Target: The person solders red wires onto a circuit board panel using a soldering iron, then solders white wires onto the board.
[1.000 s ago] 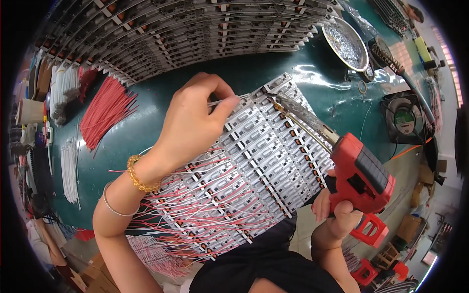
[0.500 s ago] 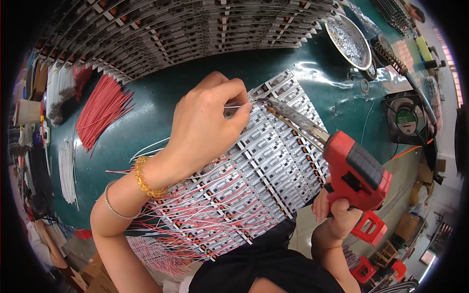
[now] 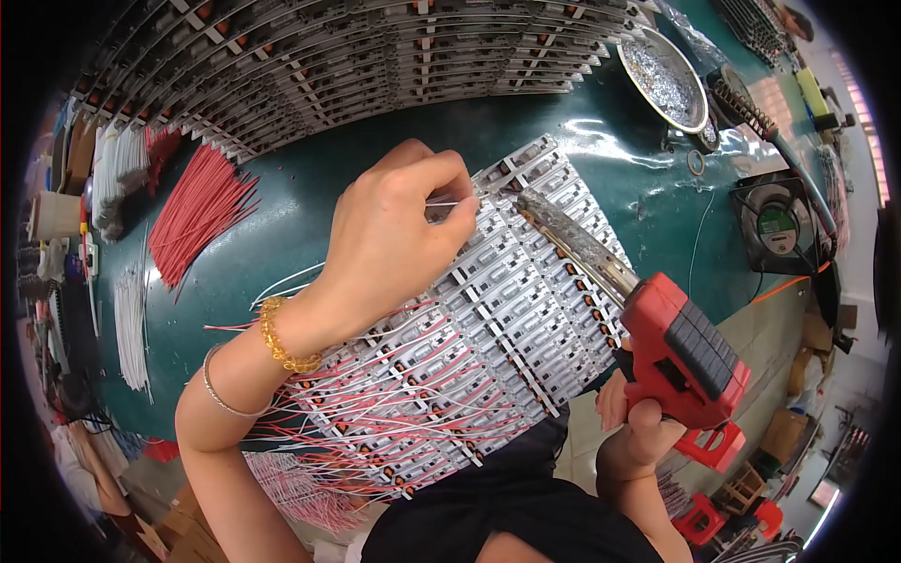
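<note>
Between the thumb and fingers of my left hand [image 3: 399, 230] is a thin white wire [image 3: 443, 204], pinched over the far edge of a panel of small metal-and-plastic modules [image 3: 511, 281]. My right hand [image 3: 643, 427] grips a red and black soldering gun [image 3: 690, 352]. Its dark, crusted tip [image 3: 563, 225] hangs over the panel's upper part, a short way right of my left fingertips. Red and white wires [image 3: 404, 385] fan out from the panel's nearer left half; the right half shows bare modules. The wire's far end is hidden at my fingertips.
A stack of similar panels [image 3: 375, 66] stands along the back. Bundles of red wires [image 3: 197, 216] and white wires [image 3: 131, 328] lie left on the green table [image 3: 291, 206]. To the right are a metal dish [image 3: 621, 70], a soldering-iron stand [image 3: 741, 101] and a black fan [image 3: 777, 225].
The soldering gun's tip has drawn slightly right and away from my left fingertips. My left hand has barely moved and still pinches the wire.
</note>
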Demonstrator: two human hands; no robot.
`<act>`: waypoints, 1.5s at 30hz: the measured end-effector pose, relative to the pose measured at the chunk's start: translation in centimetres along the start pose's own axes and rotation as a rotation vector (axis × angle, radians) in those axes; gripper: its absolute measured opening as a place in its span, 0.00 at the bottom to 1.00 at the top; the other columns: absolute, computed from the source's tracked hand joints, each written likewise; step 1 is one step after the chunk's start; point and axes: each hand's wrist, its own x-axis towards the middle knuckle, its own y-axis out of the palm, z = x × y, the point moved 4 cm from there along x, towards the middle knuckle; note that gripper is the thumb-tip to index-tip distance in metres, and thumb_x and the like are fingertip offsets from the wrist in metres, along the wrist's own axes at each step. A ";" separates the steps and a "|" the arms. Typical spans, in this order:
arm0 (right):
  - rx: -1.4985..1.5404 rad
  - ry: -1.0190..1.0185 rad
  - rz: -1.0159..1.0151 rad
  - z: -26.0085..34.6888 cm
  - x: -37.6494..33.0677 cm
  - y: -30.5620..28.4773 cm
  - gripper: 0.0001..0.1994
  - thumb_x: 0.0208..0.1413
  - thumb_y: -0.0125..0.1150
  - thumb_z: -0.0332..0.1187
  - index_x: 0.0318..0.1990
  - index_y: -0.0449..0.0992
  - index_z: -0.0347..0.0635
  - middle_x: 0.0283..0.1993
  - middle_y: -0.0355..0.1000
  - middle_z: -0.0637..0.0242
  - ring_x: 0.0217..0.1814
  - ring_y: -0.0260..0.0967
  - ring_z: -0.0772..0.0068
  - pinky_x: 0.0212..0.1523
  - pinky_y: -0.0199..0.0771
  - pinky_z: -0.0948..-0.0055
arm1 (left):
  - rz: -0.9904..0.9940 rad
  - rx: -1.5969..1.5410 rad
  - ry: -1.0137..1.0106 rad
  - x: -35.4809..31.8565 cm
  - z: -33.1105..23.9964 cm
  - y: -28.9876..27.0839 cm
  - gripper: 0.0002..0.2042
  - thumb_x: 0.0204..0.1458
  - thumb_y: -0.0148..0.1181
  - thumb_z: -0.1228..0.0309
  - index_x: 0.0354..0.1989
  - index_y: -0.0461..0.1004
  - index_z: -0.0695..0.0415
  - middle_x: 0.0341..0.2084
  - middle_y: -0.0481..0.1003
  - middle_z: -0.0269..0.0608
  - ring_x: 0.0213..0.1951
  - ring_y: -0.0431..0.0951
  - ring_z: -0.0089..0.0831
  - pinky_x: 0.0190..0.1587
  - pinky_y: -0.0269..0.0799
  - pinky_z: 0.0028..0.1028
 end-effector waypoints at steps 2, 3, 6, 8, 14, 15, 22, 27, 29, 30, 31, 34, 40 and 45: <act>-0.019 0.009 0.062 1.2 0.2 1.3 0.42 0.43 0.63 0.57 0.48 0.61 0.19 0.10 0.57 0.72 0.08 0.54 0.80 0.13 0.55 0.81 | -0.010 -0.046 -0.003 -0.1 0.2 0.2 0.05 0.43 0.59 0.75 0.24 0.72 0.64 0.23 0.70 0.39 0.23 0.66 0.25 0.26 0.61 0.23; -0.015 0.008 0.061 1.1 0.2 1.3 0.42 0.43 0.63 0.57 0.48 0.61 0.19 0.10 0.57 0.72 0.08 0.54 0.80 0.13 0.55 0.81 | -0.009 -0.043 -0.001 -0.1 0.2 0.2 0.05 0.43 0.59 0.75 0.24 0.72 0.64 0.23 0.70 0.39 0.23 0.66 0.25 0.26 0.61 0.23; 0.001 -0.013 0.041 1.1 0.2 1.0 0.42 0.43 0.62 0.58 0.49 0.61 0.20 0.11 0.57 0.72 0.09 0.54 0.80 0.13 0.56 0.80 | -0.019 -0.024 0.022 -0.1 0.0 0.1 0.05 0.43 0.59 0.74 0.24 0.72 0.64 0.22 0.69 0.38 0.23 0.66 0.25 0.25 0.60 0.24; -0.016 -0.015 0.092 1.1 0.3 1.0 0.43 0.44 0.61 0.58 0.50 0.60 0.20 0.11 0.57 0.72 0.09 0.55 0.80 0.14 0.57 0.80 | -0.003 -0.009 -0.008 -0.1 0.0 0.1 0.05 0.44 0.59 0.74 0.24 0.72 0.64 0.22 0.69 0.38 0.23 0.66 0.25 0.25 0.60 0.24; 0.085 -0.052 0.079 0.8 0.2 0.4 0.43 0.45 0.60 0.58 0.51 0.58 0.20 0.11 0.57 0.72 0.09 0.55 0.80 0.15 0.57 0.80 | -0.019 0.000 -0.106 0.7 -0.2 -0.2 0.07 0.47 0.55 0.72 0.23 0.73 0.64 0.23 0.75 0.47 0.26 0.76 0.42 0.29 0.69 0.34; 0.087 -0.052 0.080 0.9 0.2 0.4 0.43 0.45 0.60 0.58 0.51 0.58 0.20 0.11 0.57 0.72 0.09 0.55 0.80 0.15 0.57 0.80 | -0.020 0.001 -0.106 0.8 0.0 -0.1 0.07 0.47 0.55 0.72 0.23 0.73 0.64 0.23 0.75 0.47 0.26 0.76 0.42 0.29 0.69 0.34; 0.067 -0.061 0.085 0.8 0.1 0.3 0.43 0.46 0.59 0.59 0.51 0.57 0.20 0.11 0.57 0.72 0.09 0.55 0.80 0.15 0.57 0.80 | -0.046 0.005 -0.010 1.0 0.3 -0.3 0.06 0.44 0.58 0.73 0.28 0.75 0.64 0.26 0.73 0.44 0.31 0.73 0.36 0.35 0.67 0.29; 0.109 -0.059 0.117 1.0 0.2 0.2 0.43 0.47 0.58 0.59 0.51 0.58 0.20 0.11 0.56 0.72 0.09 0.54 0.80 0.15 0.57 0.80 | -0.068 0.026 0.132 -0.3 -1.5 -0.2 0.03 0.41 0.58 0.74 0.22 0.74 0.60 0.29 0.71 0.44 0.37 0.69 0.41 0.41 0.62 0.35; 0.098 -0.019 0.123 0.7 0.1 0.3 0.42 0.47 0.58 0.59 0.50 0.59 0.21 0.11 0.56 0.72 0.09 0.54 0.79 0.15 0.57 0.79 | 0.010 0.076 0.087 -0.4 -1.2 0.7 0.04 0.41 0.58 0.74 0.20 0.72 0.60 0.27 0.71 0.43 0.36 0.69 0.41 0.42 0.60 0.35; 0.097 -0.018 0.126 0.8 0.1 0.4 0.42 0.47 0.58 0.59 0.50 0.59 0.21 0.11 0.56 0.72 0.09 0.54 0.79 0.15 0.57 0.79 | -0.007 0.102 0.077 -0.4 -1.3 0.8 0.04 0.40 0.58 0.74 0.20 0.72 0.60 0.27 0.71 0.43 0.35 0.69 0.41 0.40 0.61 0.36; 0.062 0.012 0.122 0.7 0.0 0.4 0.41 0.47 0.58 0.58 0.49 0.59 0.21 0.11 0.56 0.71 0.09 0.55 0.79 0.14 0.58 0.79 | -0.005 0.099 0.077 -0.4 -1.2 0.8 0.04 0.40 0.58 0.74 0.20 0.72 0.60 0.27 0.71 0.43 0.35 0.69 0.41 0.40 0.61 0.36; 0.027 0.038 0.132 0.7 0.1 0.5 0.39 0.47 0.60 0.56 0.48 0.61 0.22 0.11 0.57 0.70 0.09 0.55 0.78 0.14 0.58 0.78 | -0.021 0.144 0.104 -0.4 -1.2 0.9 0.04 0.40 0.58 0.74 0.20 0.72 0.60 0.26 0.71 0.43 0.35 0.69 0.41 0.40 0.61 0.36; -0.124 -0.026 0.141 -0.8 -0.4 -0.8 0.34 0.45 0.63 0.54 0.43 0.64 0.25 0.11 0.59 0.68 0.10 0.57 0.77 0.14 0.59 0.78 | -0.015 0.164 0.089 -0.5 -1.3 0.9 0.05 0.39 0.61 0.74 0.21 0.71 0.61 0.26 0.70 0.41 0.34 0.69 0.38 0.42 0.60 0.32; -0.196 -0.071 0.106 -0.3 -0.6 -0.4 0.36 0.44 0.63 0.56 0.44 0.64 0.25 0.11 0.59 0.70 0.09 0.57 0.78 0.13 0.59 0.78 | -0.034 0.188 0.121 -0.4 -1.3 1.2 0.05 0.39 0.60 0.74 0.19 0.71 0.60 0.25 0.71 0.41 0.34 0.69 0.39 0.41 0.60 0.33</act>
